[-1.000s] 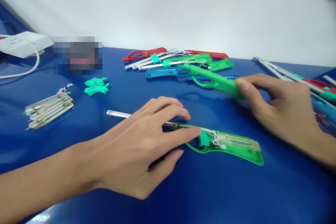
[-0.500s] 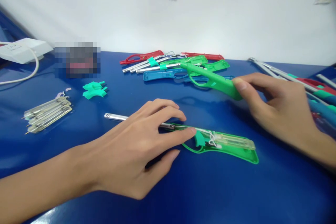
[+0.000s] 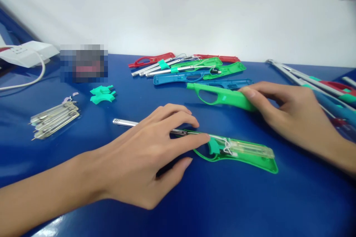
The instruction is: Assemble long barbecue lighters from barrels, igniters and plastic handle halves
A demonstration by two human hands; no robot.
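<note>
On the glossy blue table (image 3: 222, 207), our left hand (image 3: 144, 155) spreads loosely, fingertip at the teal trigger (image 3: 214, 146) in the green shell (image 3: 261, 162), beside its clear tube (image 3: 251, 148); beyond, our right hand (image 3: 294, 114) grips a smooth green cover (image 3: 236, 98). Past both hands: white wall (image 3: 139, 14).

Tubes (image 3: 55, 120) at left, trigger pieces (image 3: 102, 94) behind them, open shell (image 3: 257, 163) to the right, shell pile (image 3: 178, 78) near the wall (image 3: 236, 14).
</note>
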